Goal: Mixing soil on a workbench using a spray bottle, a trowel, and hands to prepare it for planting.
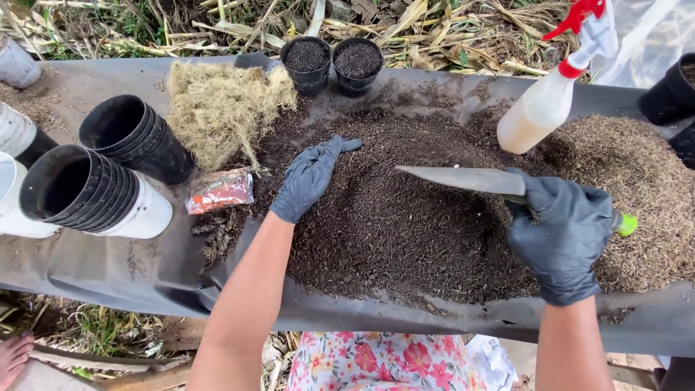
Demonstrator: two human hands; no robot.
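— What has each hand got?

— The right hand (563, 242), in a dark glove, is clamped around the green handle of a trowel (463, 179), its blade lying level and pointing left over the soil heap (391, 217). The left hand (308, 179) holds nothing; its fingers are spread flat, palm down on the left slope of that heap.

— And the soil sits where?

— In the middle of the worktop (108, 268), on a dark sheet, touching a lighter, coarser pile (637, 195) to its right.

— How would you work it well?

— I'd judge a shallow, level blade best, drawn through the heap while the flat palm steadies the slope, so nothing spills off the near edge.

— What's around?

— Two small filled pots (331, 64) beyond the heap, a clump of pale fibre (217, 108) to the left, a small orange packet (219, 190) below it, stacked empty black pots (108, 174) further left, and a spray bottle (554, 94) standing upper right.
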